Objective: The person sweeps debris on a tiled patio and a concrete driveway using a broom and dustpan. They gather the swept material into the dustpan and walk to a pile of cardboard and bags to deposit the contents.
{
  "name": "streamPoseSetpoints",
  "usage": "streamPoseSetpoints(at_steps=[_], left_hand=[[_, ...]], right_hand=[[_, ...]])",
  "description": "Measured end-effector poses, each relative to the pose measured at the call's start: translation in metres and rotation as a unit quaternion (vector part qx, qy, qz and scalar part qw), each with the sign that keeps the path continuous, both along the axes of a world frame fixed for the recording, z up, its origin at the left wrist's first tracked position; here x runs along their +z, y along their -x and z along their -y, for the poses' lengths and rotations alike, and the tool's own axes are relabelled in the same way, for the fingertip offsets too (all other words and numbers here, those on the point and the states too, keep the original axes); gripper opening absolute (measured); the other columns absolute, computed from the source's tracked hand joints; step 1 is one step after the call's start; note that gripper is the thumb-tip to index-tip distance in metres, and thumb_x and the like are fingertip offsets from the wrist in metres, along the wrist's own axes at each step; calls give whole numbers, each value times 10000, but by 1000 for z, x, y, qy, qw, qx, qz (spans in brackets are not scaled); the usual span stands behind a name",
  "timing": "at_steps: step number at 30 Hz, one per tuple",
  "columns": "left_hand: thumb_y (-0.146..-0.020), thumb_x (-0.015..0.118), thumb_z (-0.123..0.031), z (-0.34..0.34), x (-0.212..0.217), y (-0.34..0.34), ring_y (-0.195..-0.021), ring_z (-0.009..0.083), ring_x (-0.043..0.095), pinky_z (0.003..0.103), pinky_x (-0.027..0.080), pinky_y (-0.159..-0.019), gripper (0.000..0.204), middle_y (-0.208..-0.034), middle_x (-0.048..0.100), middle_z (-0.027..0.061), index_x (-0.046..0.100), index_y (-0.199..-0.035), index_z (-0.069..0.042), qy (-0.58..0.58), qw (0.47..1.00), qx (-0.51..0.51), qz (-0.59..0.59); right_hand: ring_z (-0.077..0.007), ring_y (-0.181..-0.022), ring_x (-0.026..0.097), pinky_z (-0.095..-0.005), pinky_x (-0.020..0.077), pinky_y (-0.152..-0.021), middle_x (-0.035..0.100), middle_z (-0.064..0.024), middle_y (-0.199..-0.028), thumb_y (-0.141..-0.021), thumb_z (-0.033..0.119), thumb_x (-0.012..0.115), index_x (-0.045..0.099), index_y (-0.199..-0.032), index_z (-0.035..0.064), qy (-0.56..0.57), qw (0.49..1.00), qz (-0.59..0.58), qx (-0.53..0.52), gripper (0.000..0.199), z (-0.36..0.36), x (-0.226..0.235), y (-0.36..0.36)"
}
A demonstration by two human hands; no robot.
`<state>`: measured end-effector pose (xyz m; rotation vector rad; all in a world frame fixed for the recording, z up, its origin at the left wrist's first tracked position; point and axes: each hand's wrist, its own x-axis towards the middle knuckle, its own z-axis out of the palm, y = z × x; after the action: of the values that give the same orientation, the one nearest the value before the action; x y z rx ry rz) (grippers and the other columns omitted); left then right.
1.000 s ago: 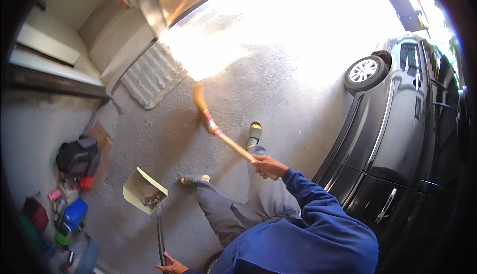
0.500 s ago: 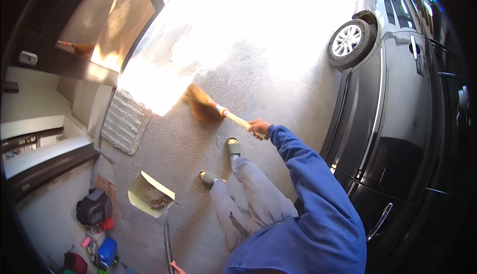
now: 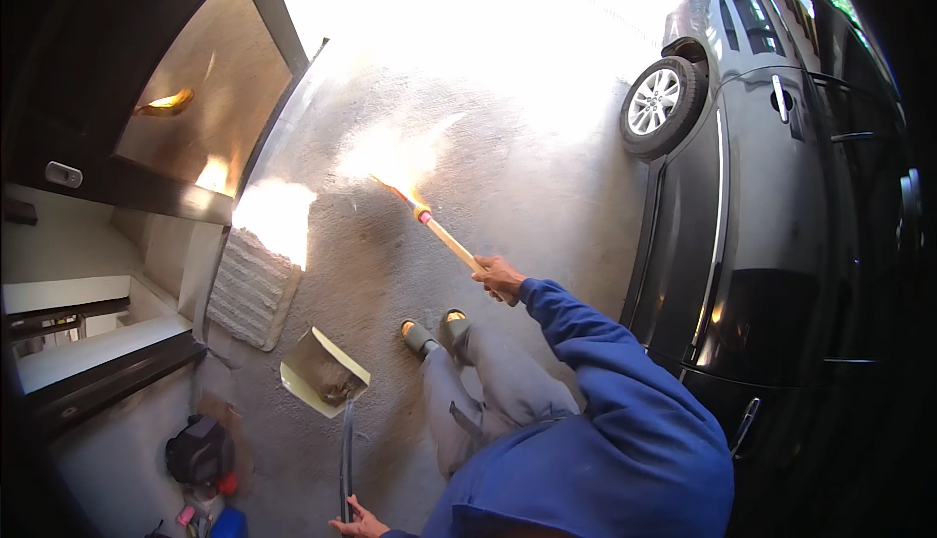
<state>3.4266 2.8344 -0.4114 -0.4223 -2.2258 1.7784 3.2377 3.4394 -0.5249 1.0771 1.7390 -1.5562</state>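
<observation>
Since the earlier shot, the broom head point(image 3: 390, 185) had swung further out from you, up into the sun glare around 11 o'clock, and the view had tipped so the car point(image 3: 771, 196) slid to your 2 o'clock. Your right hand point(image 3: 500, 275) was wrapped tight round the wooden broom handle point(image 3: 451, 241), arm stretched for reach. Your left hand point(image 3: 359, 520) was closed on the long dustpan handle point(image 3: 346, 460), standing the dustpan point(image 3: 322, 374) mouth-up at about 9 o'clock from your sandals point(image 3: 437, 331). It looked like a little dirt sat in the pan. A doormat point(image 3: 252, 289) lay beside the doorway.
</observation>
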Motion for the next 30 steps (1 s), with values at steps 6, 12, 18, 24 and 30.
streamPoseSetpoints(at_steps=[6,12,18,24,30], left_hand=[[-578,839,-583,2,-6,53,-870,382,506,479,443,-755,1008,-958,544,235,484,-1213,114,13,999,-10,-33],[-608,831,-567,-37,-1,109,-887,376,491,481,423,-753,965,-967,543,211,473,-1222,86,7,998,13,-61],[-605,838,-557,-140,35,182,-818,372,503,501,418,-736,925,-943,545,198,488,-1185,74,110,993,-19,-45],[-567,847,-582,-251,79,266,-811,362,572,471,467,-715,995,-944,588,191,489,-1206,91,109,992,-64,2],[-582,872,-510,-356,92,320,-756,341,585,434,499,-675,922,-939,591,194,499,-1178,86,40,994,-68,69]], right_hand=[[-135,-464,461,-311,361,-370,454,-30,-617,-888,185,629,524,-1276,110,167,984,53,9,409,32,22,5],[-127,-477,455,-287,367,-385,475,-46,-651,-913,207,597,542,-1147,138,310,935,170,12,250,20,-64,50],[-130,-478,459,-293,378,-395,489,-49,-659,-909,249,591,541,-1028,149,282,942,181,28,163,-141,-126,114],[-191,-485,500,-336,411,-388,504,-79,-663,-828,195,627,553,-967,86,245,956,109,-122,191,-374,-128,174],[-210,-524,611,-370,507,-466,602,-101,-631,-792,150,649,634,-951,38,-149,984,66,-74,195,-510,-134,239]])
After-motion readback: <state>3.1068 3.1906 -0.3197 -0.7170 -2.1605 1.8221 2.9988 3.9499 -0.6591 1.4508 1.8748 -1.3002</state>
